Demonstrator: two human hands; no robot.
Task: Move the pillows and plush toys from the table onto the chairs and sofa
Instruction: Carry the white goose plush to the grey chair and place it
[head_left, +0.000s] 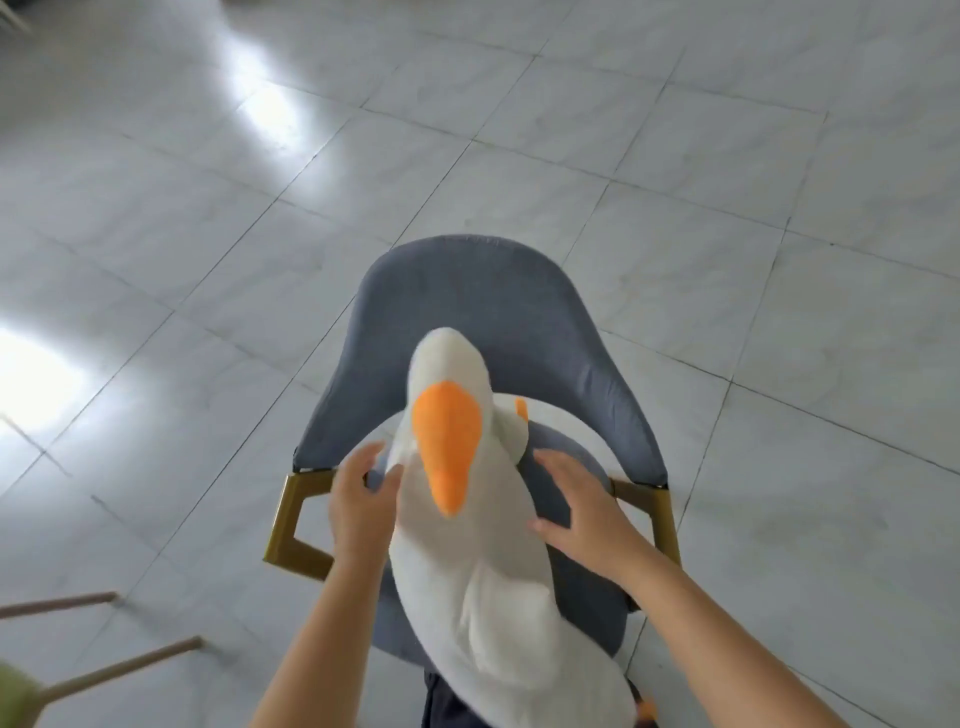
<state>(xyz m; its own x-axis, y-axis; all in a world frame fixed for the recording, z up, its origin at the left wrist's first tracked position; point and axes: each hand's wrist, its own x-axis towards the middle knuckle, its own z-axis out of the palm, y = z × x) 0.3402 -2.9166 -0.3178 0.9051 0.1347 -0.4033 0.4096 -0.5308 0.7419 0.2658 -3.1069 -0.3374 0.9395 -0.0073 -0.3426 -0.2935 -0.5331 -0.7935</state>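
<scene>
Seen from above, looking down at a grey upholstered chair (498, 312) with gold metal arm frames, standing on a pale marble-tiled floor (208, 208).

Lying lengthwise on the chair's round seat: a large white plush goose (467, 545), head toward the curved backrest, long orange beak (447, 447) pointing back toward the viewer. Body running down over the front edge of the seat and out of the bottom of the frame. A small orange foot or tag showing beside the neck on the right.

Left hand (358, 504) at the goose's left flank, fingers (363, 457) spread and loosely curled, thumb touching the white fur just below the head; not clamped around it.

Right hand (582, 519) on the other side, palm down, fingers (553, 460) splayed wide over the seat cushion, thumb tip resting against the goose's body. Open, not gripping.

Goose thus lying between the two hands, touched lightly by both thumbs.

At lower left, two thin wooden legs (124, 670) of some other furniture and a blurred green shape in the corner.
</scene>
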